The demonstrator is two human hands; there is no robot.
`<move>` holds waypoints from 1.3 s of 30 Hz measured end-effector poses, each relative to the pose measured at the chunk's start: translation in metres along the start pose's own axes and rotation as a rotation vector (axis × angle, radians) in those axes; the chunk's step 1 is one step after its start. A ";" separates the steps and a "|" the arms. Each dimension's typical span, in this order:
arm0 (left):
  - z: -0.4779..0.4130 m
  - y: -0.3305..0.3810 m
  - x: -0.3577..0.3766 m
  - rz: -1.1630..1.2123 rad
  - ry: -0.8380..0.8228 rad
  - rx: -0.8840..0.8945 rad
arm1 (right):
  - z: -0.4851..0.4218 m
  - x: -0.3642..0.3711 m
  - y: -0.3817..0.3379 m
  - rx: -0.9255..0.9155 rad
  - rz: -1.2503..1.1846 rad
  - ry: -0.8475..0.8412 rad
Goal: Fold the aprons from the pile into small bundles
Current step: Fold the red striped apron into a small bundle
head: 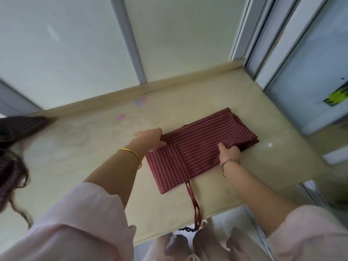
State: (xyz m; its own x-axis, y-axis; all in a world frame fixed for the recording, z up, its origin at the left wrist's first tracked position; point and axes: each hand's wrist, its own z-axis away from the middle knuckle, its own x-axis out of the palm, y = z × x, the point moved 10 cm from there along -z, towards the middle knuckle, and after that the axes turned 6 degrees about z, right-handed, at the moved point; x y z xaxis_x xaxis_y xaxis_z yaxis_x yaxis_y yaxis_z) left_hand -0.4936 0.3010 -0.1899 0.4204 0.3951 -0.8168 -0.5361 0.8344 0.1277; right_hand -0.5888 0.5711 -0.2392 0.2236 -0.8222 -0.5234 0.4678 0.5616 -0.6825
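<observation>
Grips the left edge of a folded maroon striped apron [197,146] with the left hand [151,139], pinches a raised fold on its right side with the right hand [230,153]. Lies on a beige countertop [84,147], ties [194,202] dangling over the near edge; darker striped cloth [20,129] heaped at far left.

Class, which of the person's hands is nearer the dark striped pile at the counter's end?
Left. The left hand grips the red apron at the edge facing the pile; the right hand grips its far side.
</observation>
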 end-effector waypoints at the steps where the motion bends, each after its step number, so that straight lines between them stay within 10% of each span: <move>1: 0.003 -0.007 0.004 -0.046 -0.045 -0.015 | 0.002 0.004 -0.007 -0.032 0.033 -0.008; 9: 0.104 -0.105 0.110 0.425 -0.893 -0.510 | 0.052 0.117 -0.082 -0.410 0.260 -0.391; 17: 0.039 -0.084 0.045 0.746 -0.089 -0.218 | 0.036 0.097 -0.082 -0.464 0.403 -0.116; 31: 0.030 -0.057 0.029 0.340 0.207 -0.163 | 0.025 0.079 -0.085 -0.403 0.535 0.062; 39: 0.029 -0.068 0.028 0.609 0.216 -0.257 | 0.015 0.081 -0.072 -0.160 0.339 -0.065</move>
State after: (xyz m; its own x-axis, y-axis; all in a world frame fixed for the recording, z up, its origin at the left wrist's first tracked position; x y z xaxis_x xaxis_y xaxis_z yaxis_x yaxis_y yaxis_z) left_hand -0.4240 0.2660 -0.2048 -0.1509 0.6565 -0.7391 -0.7978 0.3606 0.4832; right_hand -0.5918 0.4623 -0.2251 0.3986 -0.5884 -0.7035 0.2199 0.8060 -0.5495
